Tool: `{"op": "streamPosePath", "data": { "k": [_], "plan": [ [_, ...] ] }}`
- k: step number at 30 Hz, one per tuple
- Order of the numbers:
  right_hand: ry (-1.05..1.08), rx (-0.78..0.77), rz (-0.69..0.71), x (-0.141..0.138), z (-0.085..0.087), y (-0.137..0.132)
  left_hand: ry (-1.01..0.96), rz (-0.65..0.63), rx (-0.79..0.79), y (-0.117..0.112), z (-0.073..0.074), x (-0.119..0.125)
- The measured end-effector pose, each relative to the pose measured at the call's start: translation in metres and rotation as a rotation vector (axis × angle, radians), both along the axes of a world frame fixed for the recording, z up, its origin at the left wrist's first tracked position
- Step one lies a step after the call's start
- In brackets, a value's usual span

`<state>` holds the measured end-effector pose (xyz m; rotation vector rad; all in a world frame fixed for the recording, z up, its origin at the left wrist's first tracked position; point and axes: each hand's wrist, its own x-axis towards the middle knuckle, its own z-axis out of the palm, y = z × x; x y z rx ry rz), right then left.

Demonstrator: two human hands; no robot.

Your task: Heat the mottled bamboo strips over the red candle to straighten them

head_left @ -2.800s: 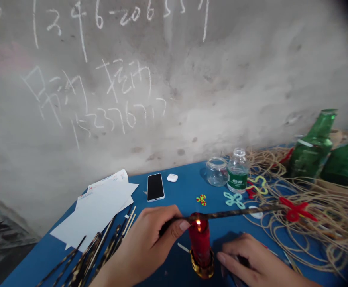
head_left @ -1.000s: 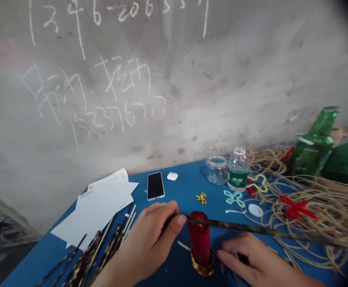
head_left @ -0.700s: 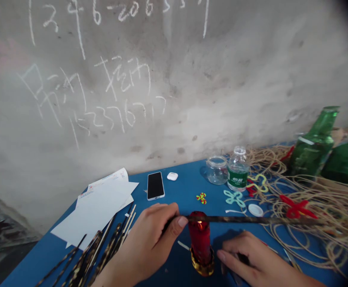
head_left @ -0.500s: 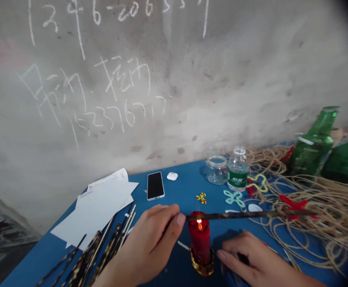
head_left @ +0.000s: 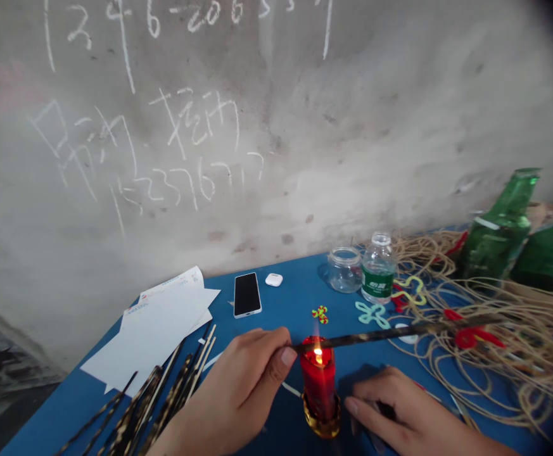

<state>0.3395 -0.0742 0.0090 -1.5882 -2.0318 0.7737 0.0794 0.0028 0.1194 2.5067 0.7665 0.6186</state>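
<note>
My left hand [head_left: 245, 386] pinches one end of a long, thin, scorch-mottled stick [head_left: 375, 335] between thumb and forefinger. The stick stretches to the right, across the top of a lit red candle [head_left: 317, 380], right by its flame. A gold-coloured base [head_left: 322, 427] holds the candle upright between my hands. My right hand [head_left: 394, 405] rests on the table just right of the candle, its fingers curled around a dark thing mostly hidden by them. Several scorched sticks [head_left: 150, 405], with a few pale ones among them, lie left of my left hand.
On the blue table [head_left: 288, 304] lie papers [head_left: 157, 329], a phone [head_left: 247, 295] and a white case [head_left: 273, 279]. A glass jar [head_left: 344, 271], a plastic bottle [head_left: 378, 275] and shaped pipe cleaners [head_left: 372, 315] are behind the candle. Tangled cord [head_left: 508, 373] and green bottles [head_left: 497, 234] crowd the right side.
The stick's far end has risen, so it now slants up to the right. The flame looks brighter and taller. My right hand stays in place.
</note>
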Motion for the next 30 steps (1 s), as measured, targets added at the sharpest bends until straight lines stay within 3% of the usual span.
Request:
{"op": "streamPosePath", "data": {
  "k": [30],
  "plan": [
    [0.030, -0.019, 0.007, 0.0000, 0.0023, 0.0005, -0.040, -0.008, -0.044, -0.0011, -0.0037, 0.0045]
  ]
}}
